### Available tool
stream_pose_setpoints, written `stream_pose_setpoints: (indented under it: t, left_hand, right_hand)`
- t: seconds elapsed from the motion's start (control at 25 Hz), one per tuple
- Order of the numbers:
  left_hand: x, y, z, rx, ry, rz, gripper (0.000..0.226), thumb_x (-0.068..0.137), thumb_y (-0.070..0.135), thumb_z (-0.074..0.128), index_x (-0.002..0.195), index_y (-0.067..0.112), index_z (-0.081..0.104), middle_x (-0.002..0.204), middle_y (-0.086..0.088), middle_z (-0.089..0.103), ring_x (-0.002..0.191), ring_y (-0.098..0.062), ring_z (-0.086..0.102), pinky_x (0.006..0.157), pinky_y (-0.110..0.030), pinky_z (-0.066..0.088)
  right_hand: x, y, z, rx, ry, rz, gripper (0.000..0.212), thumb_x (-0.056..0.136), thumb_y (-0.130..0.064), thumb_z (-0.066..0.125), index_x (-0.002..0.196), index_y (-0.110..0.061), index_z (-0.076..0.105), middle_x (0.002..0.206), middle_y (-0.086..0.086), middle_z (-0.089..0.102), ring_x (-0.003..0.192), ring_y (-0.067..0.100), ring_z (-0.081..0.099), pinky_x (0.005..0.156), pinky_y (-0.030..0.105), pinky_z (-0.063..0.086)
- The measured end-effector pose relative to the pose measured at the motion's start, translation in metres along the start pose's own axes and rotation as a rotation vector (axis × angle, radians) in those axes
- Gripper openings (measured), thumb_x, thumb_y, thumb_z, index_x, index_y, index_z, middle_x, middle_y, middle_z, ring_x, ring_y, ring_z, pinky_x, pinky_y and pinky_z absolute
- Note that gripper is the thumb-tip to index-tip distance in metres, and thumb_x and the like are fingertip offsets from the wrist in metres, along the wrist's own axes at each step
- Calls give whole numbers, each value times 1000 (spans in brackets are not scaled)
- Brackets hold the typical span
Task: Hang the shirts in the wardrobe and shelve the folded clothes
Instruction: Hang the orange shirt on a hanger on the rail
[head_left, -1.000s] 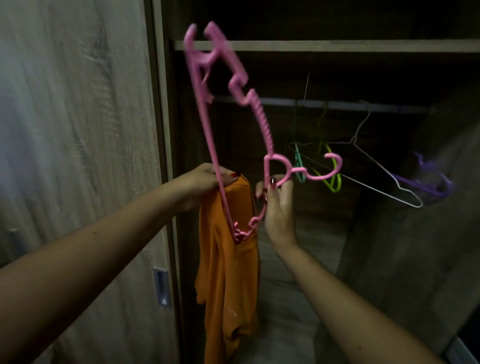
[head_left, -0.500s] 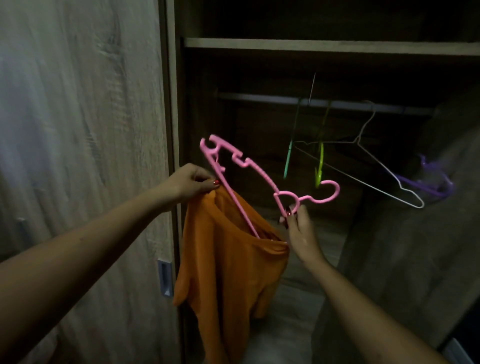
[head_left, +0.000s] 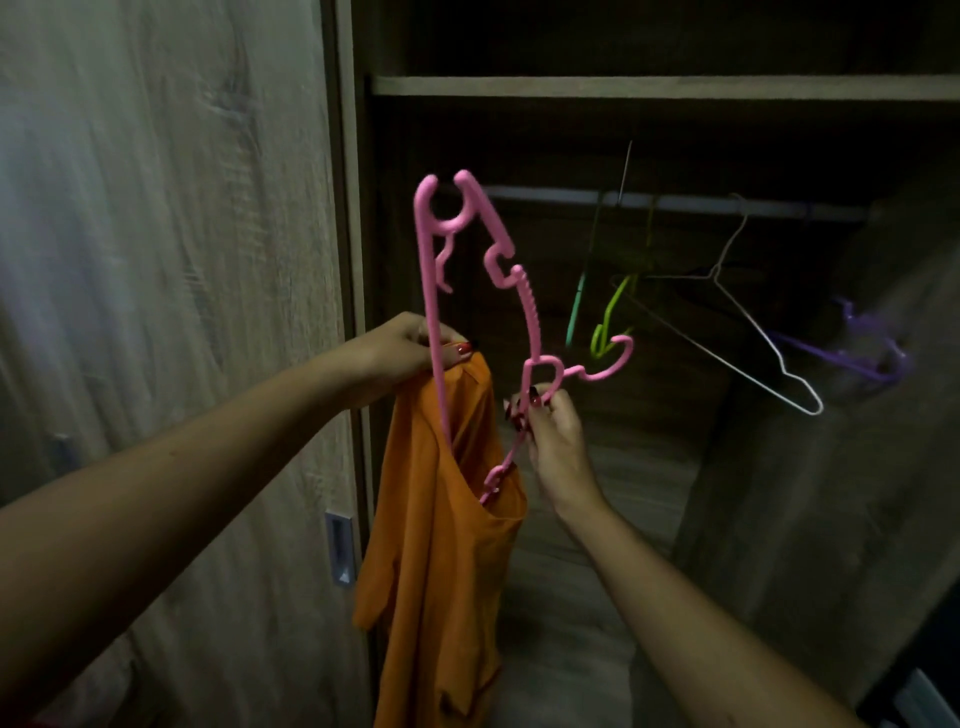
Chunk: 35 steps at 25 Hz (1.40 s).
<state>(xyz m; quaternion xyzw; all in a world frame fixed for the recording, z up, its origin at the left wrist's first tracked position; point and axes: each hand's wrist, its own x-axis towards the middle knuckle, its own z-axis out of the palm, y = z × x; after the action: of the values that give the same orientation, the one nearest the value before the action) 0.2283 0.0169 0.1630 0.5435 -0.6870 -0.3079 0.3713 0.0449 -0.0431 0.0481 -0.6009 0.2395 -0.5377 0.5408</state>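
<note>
An orange shirt (head_left: 441, 519) hangs down in front of the open wardrobe. My left hand (head_left: 410, 348) pinches its collar at the top. A pink plastic hanger (head_left: 530, 312) stands nearly on end, one arm pointing up and the lower arm pushed down inside the shirt's neck opening. My right hand (head_left: 550, 436) grips the hanger just below its hook, which points right toward the rail (head_left: 675, 202).
On the rail hang bare hangers: a teal one (head_left: 575, 312), a lime one (head_left: 608, 322), a white wire one (head_left: 753, 343) and a purple one (head_left: 857, 353). A wooden shelf (head_left: 665, 85) runs above. The closed wardrobe door (head_left: 171, 260) with a recessed handle (head_left: 340, 551) stands at left.
The hanger has swung from a low slant back up to nearly vertical, and its lower arm has slid deeper into the shirt's neck. Both hands stayed on shirt and hanger.
</note>
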Motion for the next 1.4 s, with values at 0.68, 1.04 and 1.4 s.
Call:
stream_pose_setpoints:
  t: [0.68, 1.04, 1.4]
  left_hand:
    - [-19, -49, -10, 733, 341, 126, 22, 94, 17, 53, 110, 7, 64, 107, -5, 64, 100, -14, 60, 83, -22, 43]
    - [-7, -58, 17, 445, 221, 171, 21, 97, 20, 47, 107, 15, 65, 103, 0, 66, 96, -10, 62, 84, -25, 50]
    - [-12, -110, -8, 736, 61, 207, 13, 94, 25, 50, 90, 35, 55, 86, 16, 55, 80, 4, 56, 71, -18, 43]
  right_hand:
    - [4, 19, -71, -1049, -57, -76, 15, 98, -11, 40, 101, -9, 54, 87, 2, 56, 76, 17, 55, 61, 22, 34]
    - [16, -40, -44, -1073, -228, -376, 16, 93, -10, 49, 87, -24, 53, 74, -2, 59, 64, 14, 59, 58, 27, 43]
    - [6, -65, -78, -1130, -88, -326, 15, 96, -14, 47, 91, -25, 54, 69, -10, 59, 63, 2, 61, 53, 14, 45]
